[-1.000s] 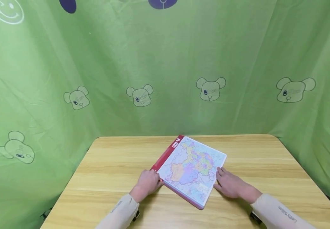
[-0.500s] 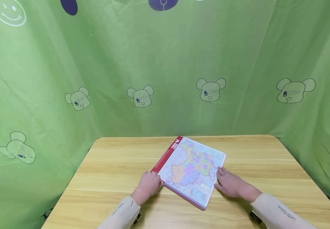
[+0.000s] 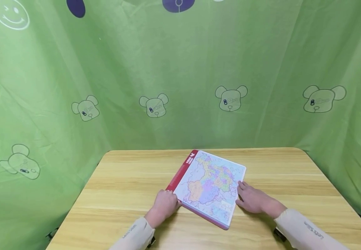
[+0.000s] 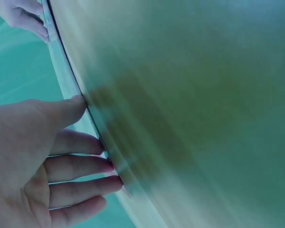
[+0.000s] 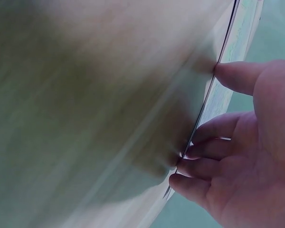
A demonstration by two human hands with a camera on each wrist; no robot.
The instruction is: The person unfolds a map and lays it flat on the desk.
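Note:
A flat board with a printed coloured map (image 3: 210, 185) and a red band along one side lies tilted at an angle on the wooden table. My left hand (image 3: 164, 205) is at its near left corner; in the left wrist view the thumb and fairly straight fingers (image 4: 80, 166) touch the thin edge. Against the right edge rests my right hand (image 3: 255, 200). Seen from the right wrist, its thumb and slightly bent fingers (image 5: 197, 168) meet the edge with their tips, spread apart. Neither hand wraps round the board.
The wooden table (image 3: 121, 170) reaches back to a green curtain (image 3: 180, 128) with printed bear heads, which also hangs at both sides. The board's far corner lies close to the table's back edge.
The map board has turned slightly counterclockwise, its near corner shifting right and its far corner left. My left hand has moved a little right and nearer; the right hand has hardly moved.

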